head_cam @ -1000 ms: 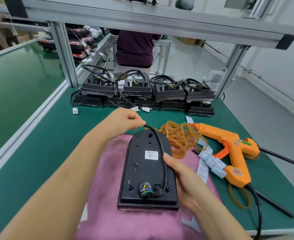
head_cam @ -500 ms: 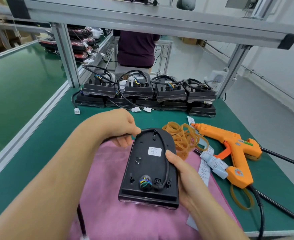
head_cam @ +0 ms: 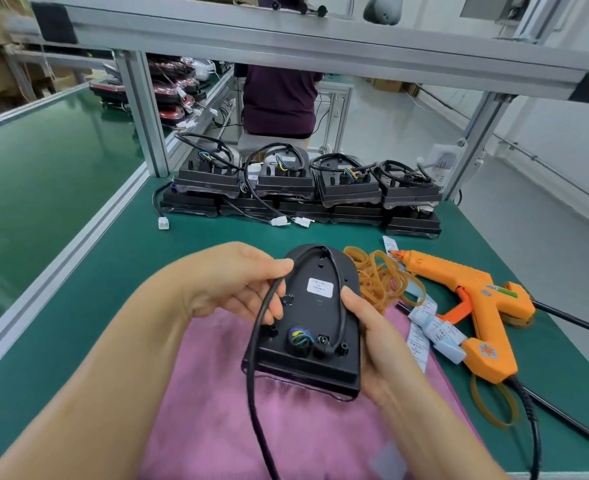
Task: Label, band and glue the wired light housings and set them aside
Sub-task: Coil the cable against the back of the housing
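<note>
The black round-topped plastic light housing (head_cam: 317, 317) is held back-up over a pink cloth (head_cam: 216, 410) on the green table (head_cam: 113, 306). The right hand (head_cam: 376, 344) grips its 3 o'clock edge; the left hand (head_cam: 237, 285) pinches its black cable (head_cam: 255, 358) at 10 o'clock. At 2 o'clock lie tan rubber bands (head_cam: 383, 278).

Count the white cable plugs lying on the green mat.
3: one plug left of the stacked housings, two side by side before them. More may be hidden.

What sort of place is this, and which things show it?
Probably a factory assembly bench: a green worktop, stacked wired light housings at the back, and a glue gun beside rubber bands.
</note>
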